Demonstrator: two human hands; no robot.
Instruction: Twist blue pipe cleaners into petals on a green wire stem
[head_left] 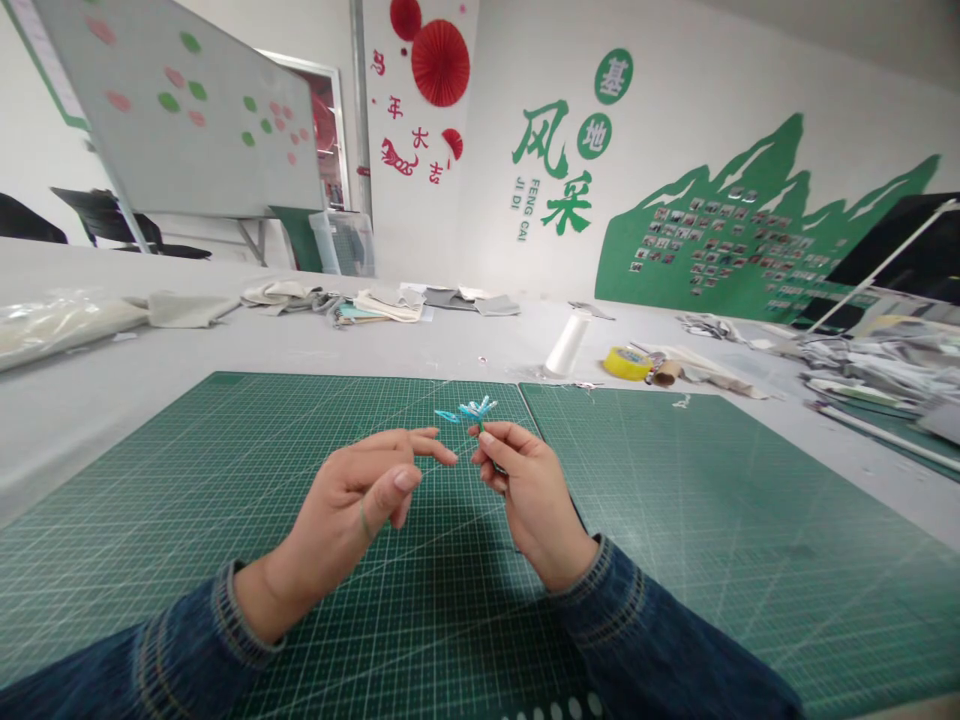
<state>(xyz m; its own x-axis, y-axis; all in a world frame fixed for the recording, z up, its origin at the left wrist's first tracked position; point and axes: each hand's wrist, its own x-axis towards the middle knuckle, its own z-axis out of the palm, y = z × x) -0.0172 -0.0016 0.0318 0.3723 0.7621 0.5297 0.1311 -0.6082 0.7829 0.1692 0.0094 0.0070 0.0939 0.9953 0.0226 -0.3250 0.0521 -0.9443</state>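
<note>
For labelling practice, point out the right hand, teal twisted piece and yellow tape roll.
right hand (534,503), head view, back of hand
teal twisted piece (475,408), head view, middle
yellow tape roll (626,364), head view, outer side

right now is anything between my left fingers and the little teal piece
Nothing visible: the fingers of the left hand are just beside the small teal piece in the right hand, with only air between them, above the green cutting mat.

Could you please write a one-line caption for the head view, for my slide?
The right hand pinches a small teal craft piece near the left hand, above a green cutting mat.
</note>
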